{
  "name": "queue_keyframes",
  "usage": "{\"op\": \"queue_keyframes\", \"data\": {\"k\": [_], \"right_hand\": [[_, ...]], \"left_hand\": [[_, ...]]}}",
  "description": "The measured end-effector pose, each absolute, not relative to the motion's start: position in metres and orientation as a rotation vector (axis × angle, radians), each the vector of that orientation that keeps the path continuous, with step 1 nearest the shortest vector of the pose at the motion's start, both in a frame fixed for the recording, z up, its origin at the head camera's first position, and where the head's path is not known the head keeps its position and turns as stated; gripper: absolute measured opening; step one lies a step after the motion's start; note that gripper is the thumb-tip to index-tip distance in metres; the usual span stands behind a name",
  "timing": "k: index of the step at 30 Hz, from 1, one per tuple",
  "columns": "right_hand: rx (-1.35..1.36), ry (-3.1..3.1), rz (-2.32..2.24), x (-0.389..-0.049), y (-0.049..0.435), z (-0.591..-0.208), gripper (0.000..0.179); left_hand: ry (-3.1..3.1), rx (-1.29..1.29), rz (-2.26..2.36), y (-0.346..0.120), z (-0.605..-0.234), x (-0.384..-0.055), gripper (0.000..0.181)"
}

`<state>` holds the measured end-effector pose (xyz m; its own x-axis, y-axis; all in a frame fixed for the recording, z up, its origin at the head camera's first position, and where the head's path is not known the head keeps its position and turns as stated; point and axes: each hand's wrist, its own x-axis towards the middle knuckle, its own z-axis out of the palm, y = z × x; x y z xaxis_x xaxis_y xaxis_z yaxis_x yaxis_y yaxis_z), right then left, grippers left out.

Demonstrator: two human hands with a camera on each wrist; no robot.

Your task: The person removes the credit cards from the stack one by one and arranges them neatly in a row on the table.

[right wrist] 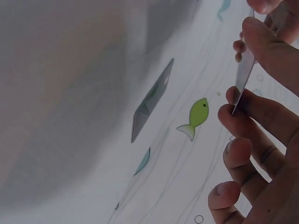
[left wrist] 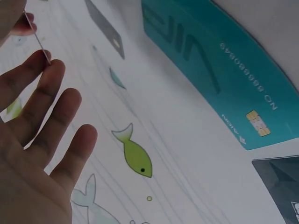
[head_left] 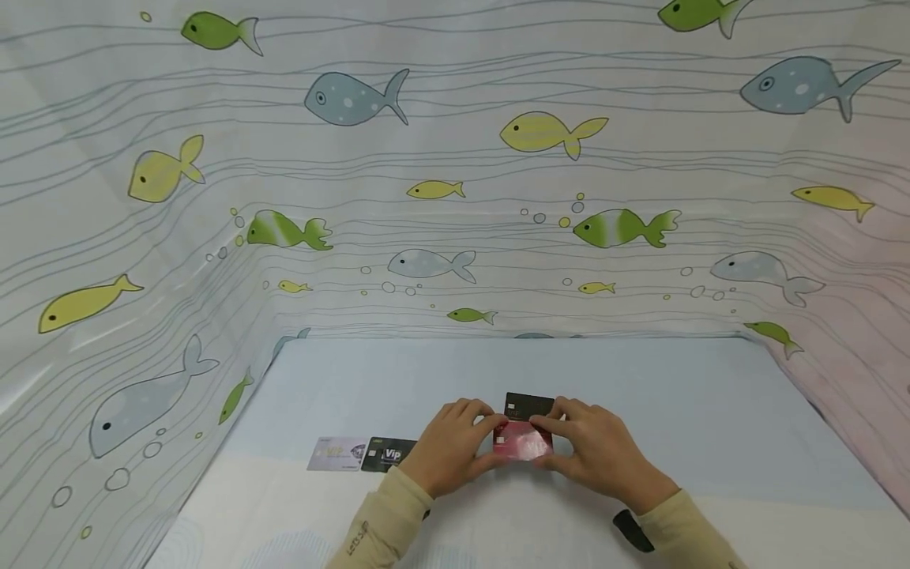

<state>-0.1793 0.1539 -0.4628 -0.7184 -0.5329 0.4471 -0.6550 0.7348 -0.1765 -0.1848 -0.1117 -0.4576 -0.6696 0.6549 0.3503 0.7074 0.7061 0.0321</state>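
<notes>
Between both hands a red card is held up by its sides, its face towards the head camera. My left hand pinches its left side with thumb and fingers, while my right hand pinches the right side. From the right wrist the held card shows nearly edge-on, the other fingers curving below it. Just beyond it in the head view lies a black card, partly covered by the red one and the right fingers.
Left of the hands lie a silver card and a black "Vip" card, side by side. A teal card shows close up in the left wrist view, hidden from the head camera. Fish-patterned cloth rises around the pale tabletop.
</notes>
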Motion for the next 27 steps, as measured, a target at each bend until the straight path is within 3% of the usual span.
{"op": "queue_keyframes", "data": {"k": [27], "right_hand": [[0.948,-2.657,0.380,-0.175,0.139,-0.485,0.058]], "left_hand": [[-2.810,-1.065,-0.185,-0.117,-0.477,-0.182,0.053]]}}
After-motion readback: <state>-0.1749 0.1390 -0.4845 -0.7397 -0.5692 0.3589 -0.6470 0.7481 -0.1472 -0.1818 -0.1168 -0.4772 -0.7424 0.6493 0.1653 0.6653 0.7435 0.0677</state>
